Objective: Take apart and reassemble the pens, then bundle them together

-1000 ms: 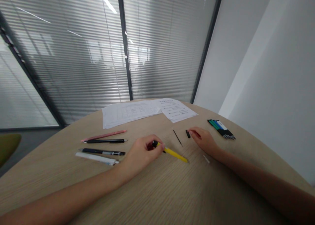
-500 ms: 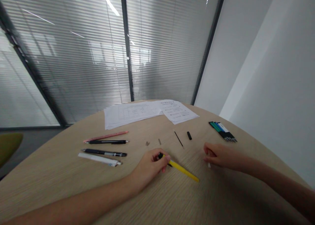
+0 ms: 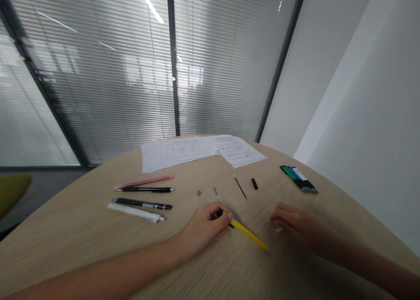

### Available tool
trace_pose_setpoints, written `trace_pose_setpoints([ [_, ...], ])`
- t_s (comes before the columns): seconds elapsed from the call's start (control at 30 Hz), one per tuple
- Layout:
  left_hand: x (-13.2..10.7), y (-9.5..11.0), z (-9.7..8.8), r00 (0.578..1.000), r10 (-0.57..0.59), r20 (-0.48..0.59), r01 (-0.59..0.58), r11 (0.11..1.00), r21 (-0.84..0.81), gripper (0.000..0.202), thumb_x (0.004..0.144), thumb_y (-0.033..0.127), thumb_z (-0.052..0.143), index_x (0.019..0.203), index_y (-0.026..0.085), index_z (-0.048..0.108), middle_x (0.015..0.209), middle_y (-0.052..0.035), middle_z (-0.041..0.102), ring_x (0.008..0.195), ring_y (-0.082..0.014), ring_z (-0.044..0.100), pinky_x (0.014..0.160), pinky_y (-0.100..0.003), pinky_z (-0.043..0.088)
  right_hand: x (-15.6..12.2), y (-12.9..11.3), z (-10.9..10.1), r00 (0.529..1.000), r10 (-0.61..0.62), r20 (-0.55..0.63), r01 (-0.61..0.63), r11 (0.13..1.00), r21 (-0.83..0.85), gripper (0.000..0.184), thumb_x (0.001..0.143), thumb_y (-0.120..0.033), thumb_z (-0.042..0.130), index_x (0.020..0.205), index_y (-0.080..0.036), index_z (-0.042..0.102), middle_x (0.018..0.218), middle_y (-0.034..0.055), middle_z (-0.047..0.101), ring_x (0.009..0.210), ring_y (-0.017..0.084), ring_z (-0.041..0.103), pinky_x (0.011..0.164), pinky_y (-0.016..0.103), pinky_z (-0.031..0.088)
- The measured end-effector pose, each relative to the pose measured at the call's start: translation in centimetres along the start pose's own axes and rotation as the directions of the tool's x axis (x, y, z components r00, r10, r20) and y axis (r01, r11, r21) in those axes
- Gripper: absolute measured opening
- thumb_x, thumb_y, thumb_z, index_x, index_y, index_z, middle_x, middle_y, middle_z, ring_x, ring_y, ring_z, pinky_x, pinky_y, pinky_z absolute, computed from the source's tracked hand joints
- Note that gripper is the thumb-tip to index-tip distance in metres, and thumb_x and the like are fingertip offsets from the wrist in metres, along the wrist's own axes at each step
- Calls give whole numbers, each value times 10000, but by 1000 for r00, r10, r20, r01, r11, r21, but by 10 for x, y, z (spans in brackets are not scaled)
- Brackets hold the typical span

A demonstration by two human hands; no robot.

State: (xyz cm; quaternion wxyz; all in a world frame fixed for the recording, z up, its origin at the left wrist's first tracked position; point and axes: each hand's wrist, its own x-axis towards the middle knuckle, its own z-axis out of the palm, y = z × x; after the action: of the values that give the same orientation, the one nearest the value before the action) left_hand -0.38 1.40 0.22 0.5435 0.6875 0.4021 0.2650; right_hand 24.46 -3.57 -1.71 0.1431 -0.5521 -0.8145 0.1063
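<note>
Gripping yellow pen [image 3: 249, 235] w/ left hand [image 3: 203, 229], fingers hiding top; right fingers [image 3: 284, 214] curled, maybe on white bit [image 3: 278, 230].

The one camera rides on my head, looking forward and down across a curved wooden tabletop [image 3: 82, 247] from close behind my own two hands. With the top of the frame as 12 o'clock, my left hand [image 3: 201, 230] sits near 6 o'clock and my right hand [image 3: 295, 223] near 4 o'clock, both close to the lens. The sheets of paper [image 3: 177, 153] lie farther off at 12 o'clock, the glass partition with blinds [image 3: 98, 81] fills 10 to 12 o'clock, and a white wall [image 3: 361, 116] stands at 2 o'clock.
</note>
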Motion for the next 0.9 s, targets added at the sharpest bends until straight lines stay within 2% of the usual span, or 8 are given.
trace_pose_setpoints([
  [0.2, 1, 0, 1, 1000, 16, 16, -16, 1000, -2, 168, 674, 312, 486, 638, 154, 531, 427, 67, 415, 399, -71, 325, 417, -194, 231, -16, 6, 4, 992, -124, -29, 123, 992, -41, 234, 808, -164, 348, 853, -198, 576, 840, 81, 563, 771, 156, 529, 688, 280, 430],
  [0.37, 1, -1, -1, 999, 27, 24, -27, 1000, 6, 176, 676, 323, 495, 642, 155, 535, 434, 63, 424, 408, -74, 340, 422, -194, 236, -19, 4, 6, 991, -102, -82, 99, 994, -46, 223, 815, -204, 348, 716, -196, 549, 753, 68, 561, 695, 146, 526, 630, 273, 440],
  [0.5, 2, -1, -1, 999, 42, 30, -42, 999, 14, 179, 677, 327, 490, 641, 158, 537, 434, 64, 420, 418, -77, 350, 427, -193, 245, -12, 7, 7, 991, -68, -119, 61, 997, -56, 192, 809, -230, 361, 722, -200, 530, 775, 64, 571, 708, 151, 530, 652, 285, 435],
  [0.67, 3, -3, 0, 999, 35, 25, -35, 999, 6, 170, 672, 319, 491, 635, 159, 534, 431, 66, 418, 412, -75, 344, 428, -193, 240, 18, 24, 1, 957, 149, -250, -163, 986, -38, 203, 796, -306, 368, 790, -201, 541, 704, 44, 600, 641, 161, 556, 593, 278, 434],
  [0.8, 2, -3, 0, 998, 49, 25, -49, 999, 14, 173, 687, 316, 478, 640, 156, 526, 430, 68, 420, 397, -69, 322, 422, -191, 233, 57, 42, -11, 925, 121, -361, -132, 991, -6, 213, 753, -296, 399, 768, -178, 575, 753, 57, 619, 704, 173, 562, 653, 296, 430],
  [0.9, 0, -2, 0, 996, 74, 43, -75, 997, 30, 176, 701, 312, 467, 640, 155, 518, 430, 67, 420, 394, -68, 320, 420, -190, 235, 80, 54, -14, 884, 185, -430, -185, 982, 41, 221, 734, -266, 393, 772, -182, 593, 810, 54, 629, 754, 174, 565, 682, 303, 430],
])
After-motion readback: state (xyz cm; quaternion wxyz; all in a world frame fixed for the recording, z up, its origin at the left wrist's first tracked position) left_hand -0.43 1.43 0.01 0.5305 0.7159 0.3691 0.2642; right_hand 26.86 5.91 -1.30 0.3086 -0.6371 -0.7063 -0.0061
